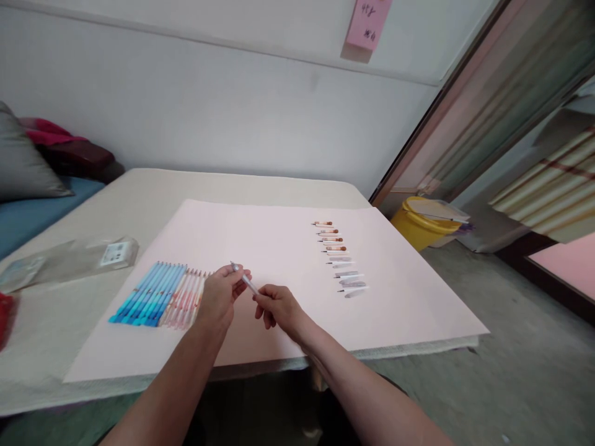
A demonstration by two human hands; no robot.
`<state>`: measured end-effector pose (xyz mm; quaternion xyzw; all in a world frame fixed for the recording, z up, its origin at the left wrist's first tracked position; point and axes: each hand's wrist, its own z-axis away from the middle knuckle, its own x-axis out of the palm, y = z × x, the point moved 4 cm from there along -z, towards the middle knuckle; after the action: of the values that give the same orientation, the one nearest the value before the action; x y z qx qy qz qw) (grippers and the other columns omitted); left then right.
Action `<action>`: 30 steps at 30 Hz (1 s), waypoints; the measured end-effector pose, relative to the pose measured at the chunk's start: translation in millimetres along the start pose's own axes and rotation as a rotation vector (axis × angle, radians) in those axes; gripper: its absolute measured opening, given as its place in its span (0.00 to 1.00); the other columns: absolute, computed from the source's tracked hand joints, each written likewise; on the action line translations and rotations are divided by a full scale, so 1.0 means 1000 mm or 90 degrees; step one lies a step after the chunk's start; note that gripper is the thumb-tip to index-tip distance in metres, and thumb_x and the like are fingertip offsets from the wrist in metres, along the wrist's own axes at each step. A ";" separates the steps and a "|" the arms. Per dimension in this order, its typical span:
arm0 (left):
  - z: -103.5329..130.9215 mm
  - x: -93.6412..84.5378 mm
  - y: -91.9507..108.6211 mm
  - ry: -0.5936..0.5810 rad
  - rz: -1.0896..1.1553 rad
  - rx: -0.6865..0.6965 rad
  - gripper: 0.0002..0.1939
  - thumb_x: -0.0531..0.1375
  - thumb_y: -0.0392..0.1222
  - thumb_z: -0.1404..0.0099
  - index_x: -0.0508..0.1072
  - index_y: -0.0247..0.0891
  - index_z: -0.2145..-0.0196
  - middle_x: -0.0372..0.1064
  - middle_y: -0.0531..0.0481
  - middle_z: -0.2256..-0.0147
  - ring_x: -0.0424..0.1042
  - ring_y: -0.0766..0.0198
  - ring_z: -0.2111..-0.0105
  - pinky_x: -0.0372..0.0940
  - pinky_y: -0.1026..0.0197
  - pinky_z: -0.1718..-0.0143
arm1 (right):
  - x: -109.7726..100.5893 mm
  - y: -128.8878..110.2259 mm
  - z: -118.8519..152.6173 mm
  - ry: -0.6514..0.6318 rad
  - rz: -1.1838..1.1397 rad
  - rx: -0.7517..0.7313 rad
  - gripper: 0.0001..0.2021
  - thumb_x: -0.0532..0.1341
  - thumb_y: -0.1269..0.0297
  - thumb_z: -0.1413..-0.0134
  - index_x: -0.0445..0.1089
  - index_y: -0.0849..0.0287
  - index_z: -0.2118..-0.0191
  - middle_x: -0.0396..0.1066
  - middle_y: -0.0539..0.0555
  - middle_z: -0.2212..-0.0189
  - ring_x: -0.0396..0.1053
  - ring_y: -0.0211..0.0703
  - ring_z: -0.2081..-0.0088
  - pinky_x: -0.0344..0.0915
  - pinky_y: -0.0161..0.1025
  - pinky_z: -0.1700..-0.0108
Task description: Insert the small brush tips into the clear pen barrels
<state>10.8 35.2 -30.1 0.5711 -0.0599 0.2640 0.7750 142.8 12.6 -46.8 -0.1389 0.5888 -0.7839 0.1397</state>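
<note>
My left hand point(220, 294) and my right hand point(279, 306) meet over the pink sheet point(279, 241), both closed on one slim pale pen point(246, 280). The fingers of the left hand grip its upper part, with the tip poking out. Right thumb and fingers pinch its lower end. Just left of the left hand lies a neat row of blue pens point(151, 294), beside a row of pink and white pens point(183, 300), partly hidden by that hand. Toward the right, a column of separated pen parts point(334, 249) lies, some with brown ends and some translucent grey.
A clear plastic bag point(93, 260) with a label lies at the table's left. A grey cushion point(28, 158) rests on a blue seat at far left. A yellow bin point(413, 223) stands on the floor at right. Behind the table is a white wall point(232, 111).
</note>
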 end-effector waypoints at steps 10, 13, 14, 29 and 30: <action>0.001 0.002 -0.001 -0.005 0.006 -0.006 0.09 0.64 0.33 0.50 0.71 0.31 0.69 0.71 0.42 0.70 0.72 0.61 0.68 0.67 0.61 0.67 | -0.001 0.005 0.003 -0.097 -0.202 0.067 0.14 0.59 0.56 0.50 0.67 0.64 0.66 0.69 0.50 0.80 0.58 0.29 0.86 0.46 0.30 0.84; 0.001 0.002 -0.001 -0.008 0.007 -0.006 0.09 0.64 0.34 0.50 0.71 0.31 0.69 0.71 0.43 0.69 0.72 0.62 0.68 0.67 0.61 0.67 | -0.001 0.006 0.002 -0.112 -0.226 0.086 0.15 0.59 0.55 0.50 0.67 0.65 0.66 0.69 0.50 0.80 0.58 0.29 0.86 0.46 0.30 0.84; 0.001 0.002 -0.001 -0.007 0.006 -0.006 0.09 0.64 0.34 0.50 0.71 0.31 0.69 0.71 0.43 0.69 0.72 0.62 0.68 0.67 0.61 0.67 | -0.001 0.005 0.002 -0.113 -0.231 0.086 0.15 0.59 0.55 0.50 0.67 0.65 0.66 0.69 0.50 0.80 0.57 0.29 0.86 0.46 0.30 0.84; 0.005 0.006 -0.002 -0.045 0.007 -0.033 0.09 0.63 0.33 0.49 0.69 0.31 0.69 0.70 0.42 0.68 0.70 0.64 0.68 0.65 0.62 0.67 | 0.002 0.000 0.001 -0.002 -0.015 -0.025 0.09 0.58 0.60 0.50 0.63 0.62 0.73 0.67 0.48 0.81 0.59 0.30 0.86 0.50 0.30 0.84; 0.005 0.006 -0.002 -0.057 0.003 -0.035 0.09 0.63 0.34 0.49 0.69 0.31 0.69 0.70 0.43 0.69 0.70 0.63 0.68 0.65 0.62 0.67 | 0.002 -0.001 0.001 0.002 -0.015 -0.019 0.10 0.57 0.60 0.50 0.63 0.62 0.72 0.67 0.48 0.81 0.59 0.30 0.86 0.51 0.30 0.84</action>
<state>18.3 32.7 -27.9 0.5605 -0.1029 0.2383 0.7864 140.9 11.0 -45.8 -0.1465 0.5991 -0.7767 0.1274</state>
